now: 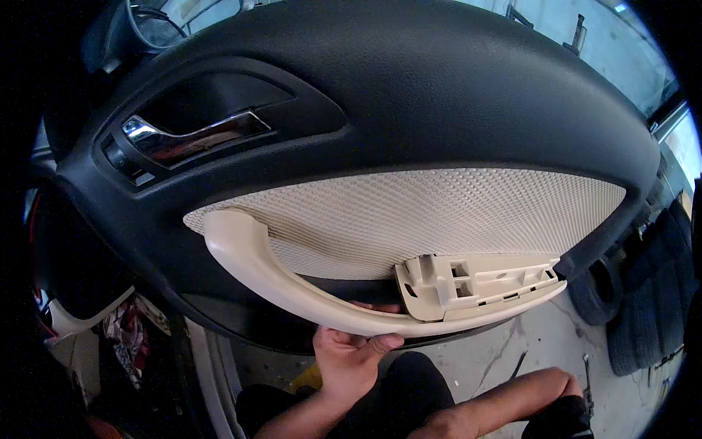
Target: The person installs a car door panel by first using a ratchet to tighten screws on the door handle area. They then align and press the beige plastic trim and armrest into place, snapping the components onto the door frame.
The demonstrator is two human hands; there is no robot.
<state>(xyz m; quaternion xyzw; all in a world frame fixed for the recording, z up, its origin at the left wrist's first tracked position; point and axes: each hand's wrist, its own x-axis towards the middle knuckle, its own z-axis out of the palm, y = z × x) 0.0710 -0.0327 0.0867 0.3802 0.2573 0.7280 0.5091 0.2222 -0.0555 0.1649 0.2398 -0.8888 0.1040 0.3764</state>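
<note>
A beige door pull handle [285, 282] with a curved grip lies along the lower part of a car door panel. Its right end carries a ribbed plastic section with open slots [479, 284]. My left hand [349, 362] is closed around the handle's underside near the middle. The thumb rests on the front, and fingertips show behind the grip. At the lower edge, my right hand [439, 426] is mostly cut off, below and apart from the handle. Its fingers are hidden, with the bent forearm stretching off to the right.
The black door panel [439, 95] has a textured beige insert [439, 212] and a chrome inner door lever [205, 139]. Several tyres [647, 293] stand at the right on the cracked grey floor [504, 358]. A door mirror [157, 25] is at the upper left.
</note>
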